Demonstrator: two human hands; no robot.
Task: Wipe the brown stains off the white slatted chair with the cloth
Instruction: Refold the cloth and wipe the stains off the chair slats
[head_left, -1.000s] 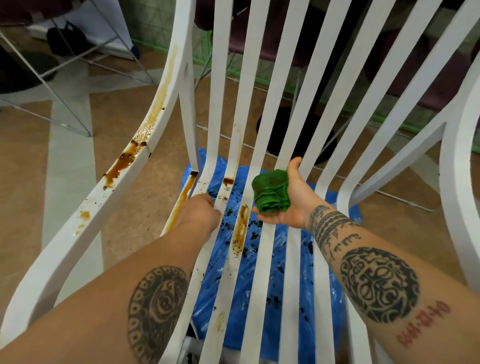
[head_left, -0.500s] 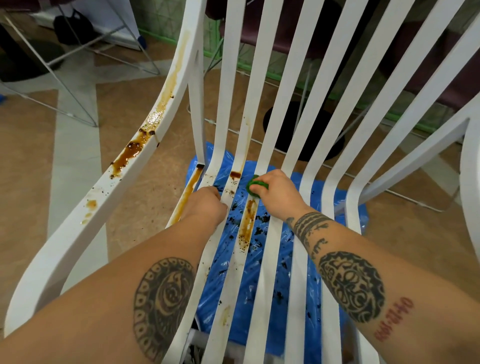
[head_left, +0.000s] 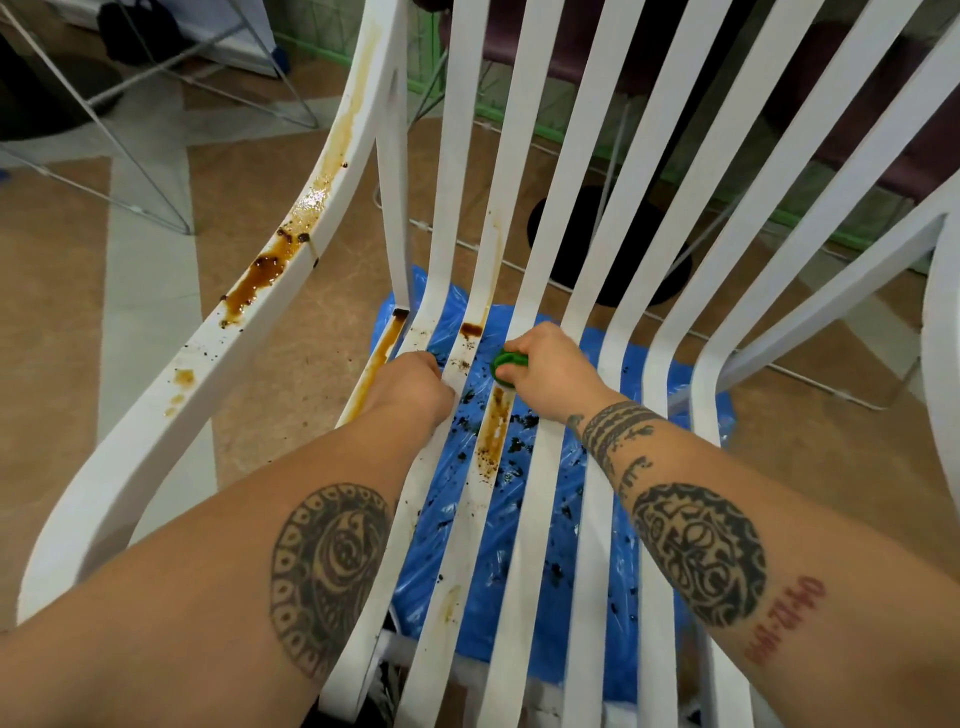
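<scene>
Now the lately raised cloth (head_left: 503, 365), gripped by the right hand (head_left: 553, 371), is set wiping the stained slat (head_left: 492, 431), the next slat (head_left: 440, 280) clasped by the left hand (head_left: 410, 387).

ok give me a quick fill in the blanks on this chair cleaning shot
1. The right hand holds a ____ cloth against the stained slat of the white chair.
2. The ____ hand grips the neighbouring slat.
3. Under the seat lies a speckled ____ plastic sheet.

Missing words: green; left; blue
</scene>
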